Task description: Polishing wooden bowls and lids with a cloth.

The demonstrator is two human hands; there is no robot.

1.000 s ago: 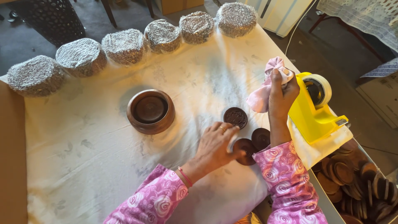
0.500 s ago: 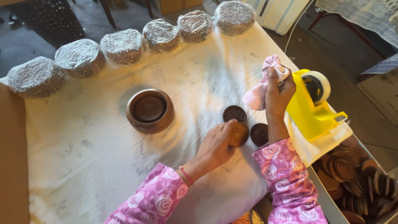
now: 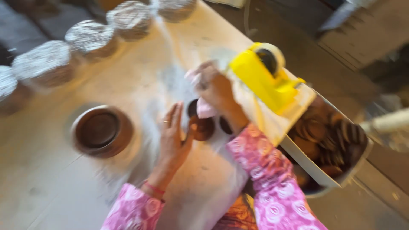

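My left hand (image 3: 174, 138) is on the white cloth (image 3: 55, 187), fingers spread and flat, thumb tip touching the near-left rim of a small brown clay cup (image 3: 203, 127). The cup sits just right of that hand, open side up, with two more small cups against it: one (image 3: 192, 107) on its far side, half hidden, and one (image 3: 224, 125) on its right, mostly behind my wrist. My right hand (image 3: 216, 87) is just beyond the cup, closed around a pink rag (image 3: 205, 109) that hangs down to touch the cup's far rim.

Half a second ago my left hand had that cup lifted in its fingers; now the cup is down on the cloth and the hand has let go. The right hand was up beside the yellow tape dispenser (image 3: 265, 76); it has dropped toward the cups with the rag.

The view has swung and blurred. The larger brown clay bowl (image 3: 101, 131) lies left of my left hand, well apart from it. Foil-covered pots (image 3: 44, 64) line the far left edge. A tub of brown clay lids (image 3: 330, 142) stands to the right, past the dispenser.
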